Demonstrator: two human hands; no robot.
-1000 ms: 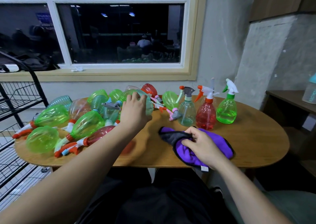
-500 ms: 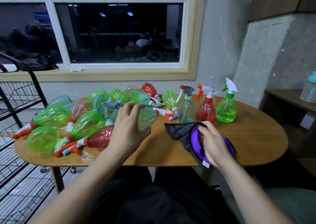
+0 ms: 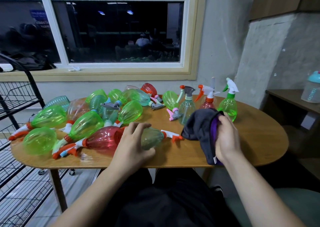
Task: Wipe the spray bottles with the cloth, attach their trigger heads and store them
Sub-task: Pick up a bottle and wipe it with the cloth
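The left hand point(image 3: 133, 145) curls fingers and thumb round a pale green spray bottle point(image 3: 152, 138) that lies on its side near the middle of the front edge of the table point(image 3: 251, 140). The right hand point(image 3: 226, 138) grips a bunched grey-and-purple cloth point(image 3: 199, 128), held up just right of the bottle. The bottle's long axis runs left to right, and its orange-and-white trigger head point(image 3: 171, 135) points at the cloth, almost touching it. The right hand is therefore nearer the neck end. The wipe probably means drawing the cloth leftward along the body while the left hand steadies it. The other bottles point(image 3: 83, 124) lie heaped on the table's left half.
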